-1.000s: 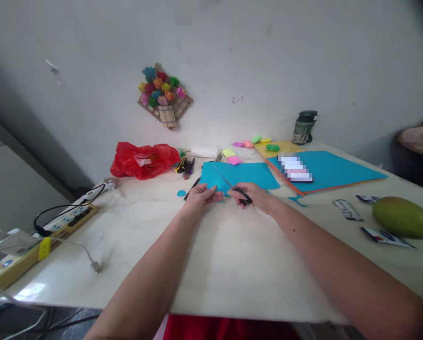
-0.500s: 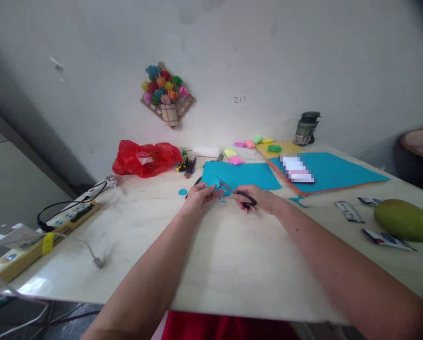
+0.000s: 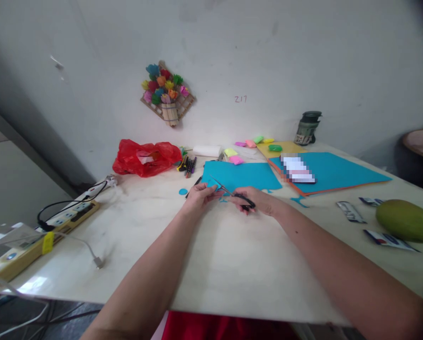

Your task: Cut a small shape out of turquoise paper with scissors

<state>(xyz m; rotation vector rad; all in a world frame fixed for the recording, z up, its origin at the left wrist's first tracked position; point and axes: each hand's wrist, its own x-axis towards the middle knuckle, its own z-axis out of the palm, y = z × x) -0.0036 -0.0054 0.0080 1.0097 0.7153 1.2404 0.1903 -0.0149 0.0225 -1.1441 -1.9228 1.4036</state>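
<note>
In my right hand [image 3: 248,200] is a pair of scissors [image 3: 244,199] with black handles, its blades pointing left toward my other hand. My left hand [image 3: 199,197] pinches a small piece of blue paper [image 3: 214,183] at the blades; its outline blends with the larger blue sheet [image 3: 246,174] lying behind. Blue scraps [image 3: 223,200] lie just below the blades. A small blue disc [image 3: 183,191] rests on the table left of my left hand, and another blue offcut [image 3: 299,201] lies to the right.
A red plastic bag [image 3: 145,158], several markers [image 3: 190,167] and bright clay packs [image 3: 236,159] stand along the back. At right are stacked coloured sheets [image 3: 346,170] with a phone [image 3: 298,168], a bottle [image 3: 307,128] and a green mango [image 3: 406,220]. A power strip [image 3: 69,215] lines the left edge.
The scissor blades look closer together and have shifted slightly on the blue piece. My right hand has moved a little; the left stays nearly in place. The view has shifted very slightly.
</note>
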